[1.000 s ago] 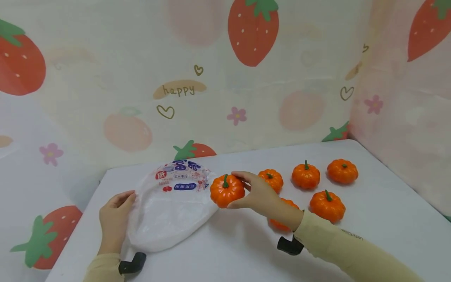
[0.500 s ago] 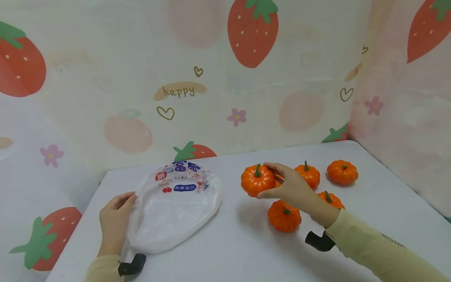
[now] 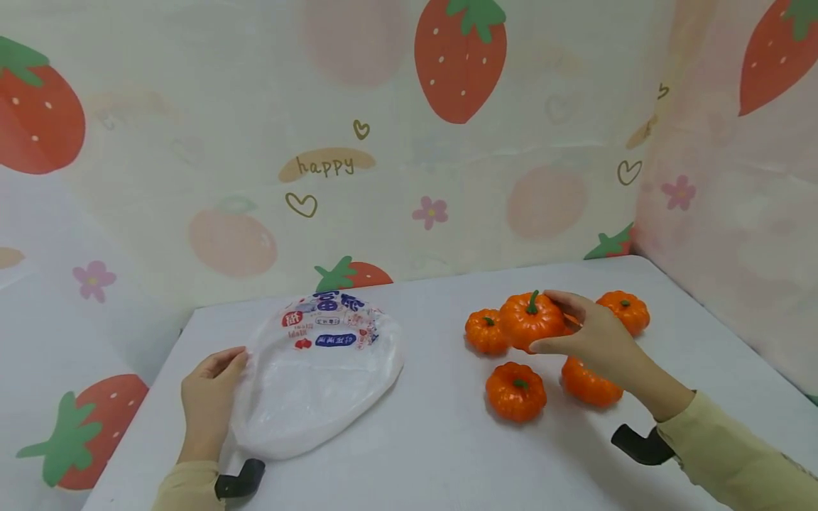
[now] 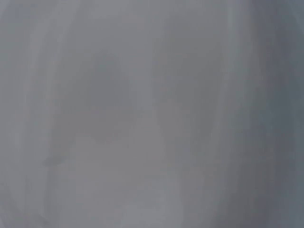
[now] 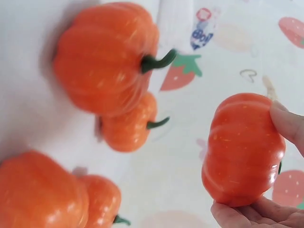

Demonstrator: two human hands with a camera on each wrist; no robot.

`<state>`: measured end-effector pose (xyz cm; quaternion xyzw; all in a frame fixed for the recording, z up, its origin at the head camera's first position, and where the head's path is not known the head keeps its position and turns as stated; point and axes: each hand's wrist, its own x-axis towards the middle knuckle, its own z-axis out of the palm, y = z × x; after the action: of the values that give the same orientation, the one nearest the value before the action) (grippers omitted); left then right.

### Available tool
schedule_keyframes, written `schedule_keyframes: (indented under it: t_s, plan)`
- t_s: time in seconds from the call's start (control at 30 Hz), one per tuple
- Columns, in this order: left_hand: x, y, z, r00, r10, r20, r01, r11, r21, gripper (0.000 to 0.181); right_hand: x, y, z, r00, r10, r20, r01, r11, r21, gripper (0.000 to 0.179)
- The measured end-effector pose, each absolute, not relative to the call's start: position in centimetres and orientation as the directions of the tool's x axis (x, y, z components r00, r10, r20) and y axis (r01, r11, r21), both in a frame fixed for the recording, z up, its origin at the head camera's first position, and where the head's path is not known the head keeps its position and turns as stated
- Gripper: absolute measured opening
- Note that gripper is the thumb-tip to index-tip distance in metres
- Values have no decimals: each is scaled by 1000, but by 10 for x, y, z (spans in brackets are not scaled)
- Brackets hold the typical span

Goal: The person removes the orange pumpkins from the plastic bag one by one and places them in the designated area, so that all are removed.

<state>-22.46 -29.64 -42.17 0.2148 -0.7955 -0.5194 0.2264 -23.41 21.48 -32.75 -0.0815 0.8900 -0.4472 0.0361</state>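
My left hand [image 3: 213,397] pinches the left edge of a clear plastic bag [image 3: 307,404] with blue and red print. The bag lies spread and round on the table's left side. Blurred pale film fills the left wrist view. On the right, my right hand [image 3: 597,341] holds a small orange pumpkin [image 3: 530,321] above the table, thumb on one side and fingers on the other. The right wrist view shows this held pumpkin [image 5: 244,149] gripped between thumb and fingers. It partly covers another pumpkin behind it.
Several more orange pumpkins stand on the white table [image 3: 422,454]: one front left [image 3: 515,392], one back left [image 3: 487,331], one at the far right [image 3: 626,312], and one pumpkin [image 3: 591,385] below my right wrist. A patterned cloth [image 3: 447,163] hangs behind.
My right hand has carried the pumpkin rightward, from the bag's right edge to over the other pumpkins. The left hand and the bag look almost unmoved.
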Motion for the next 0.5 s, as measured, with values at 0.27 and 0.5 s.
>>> schedule_keyframes:
  t_s: [0.27, 0.5]
  plan:
    - [-225, -298, -422, -797, -577, 178, -74, 385, 920, 35, -231, 247, -332, -995, -94, -35, -35, 655, -755, 103]
    - [-226, -296, -422, -803, -579, 142, -101, 367, 925, 36, -229, 274, -332, -998, -54, -29, -16, 695, -719, 104]
